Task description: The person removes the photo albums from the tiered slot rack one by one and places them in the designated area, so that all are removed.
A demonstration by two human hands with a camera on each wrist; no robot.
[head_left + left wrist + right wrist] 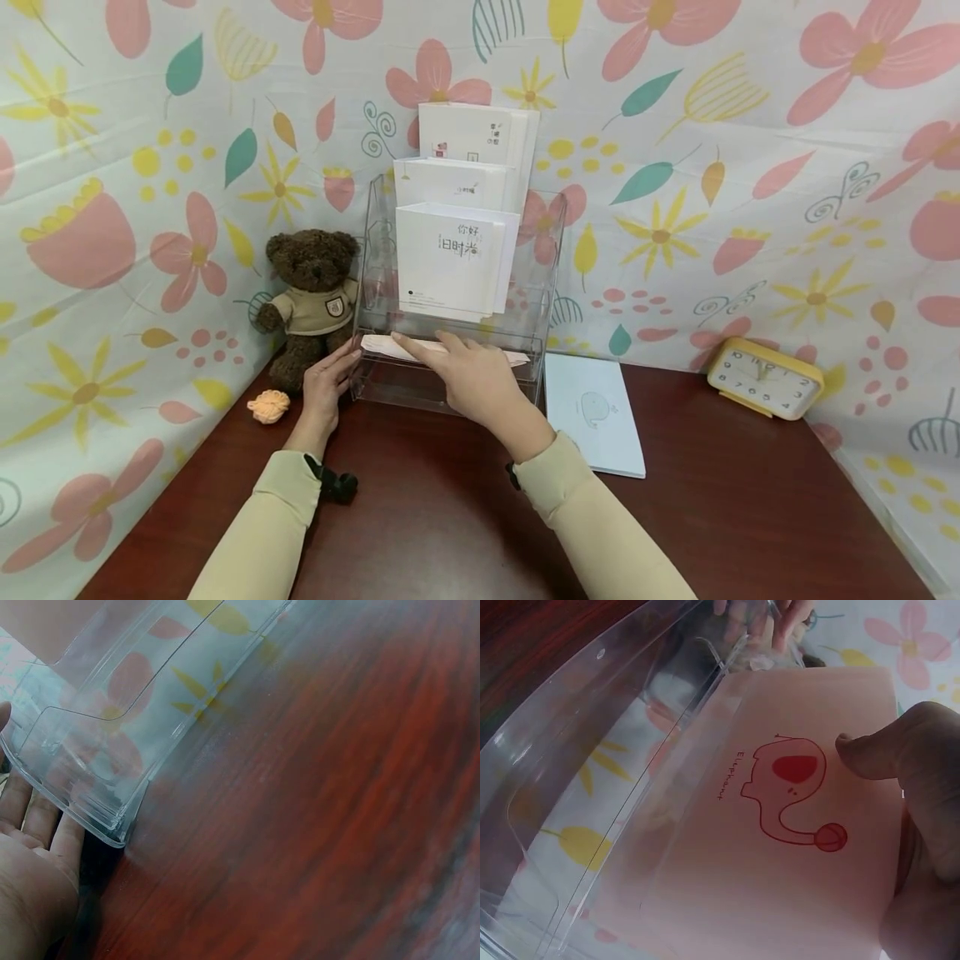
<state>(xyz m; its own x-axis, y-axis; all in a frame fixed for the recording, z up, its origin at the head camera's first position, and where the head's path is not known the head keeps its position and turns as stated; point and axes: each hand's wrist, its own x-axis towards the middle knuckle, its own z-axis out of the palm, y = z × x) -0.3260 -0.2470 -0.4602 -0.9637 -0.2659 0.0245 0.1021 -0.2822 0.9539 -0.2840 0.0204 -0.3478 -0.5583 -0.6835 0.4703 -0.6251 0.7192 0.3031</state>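
Head: clear rack (pixel 405 387) near the back edge of the worktop (pixel 435 517). Your right hand (pixel 480 379) grips the pink notebook (pixel 377 344) at its front tier, long axis apparently left-right; your left hand (pixel 324 392) is farther, at the rack's left side. Left wrist: fingers extended outside the panel, not clenched. Right wrist: thumb on cover, far edge showing through clear plastic.
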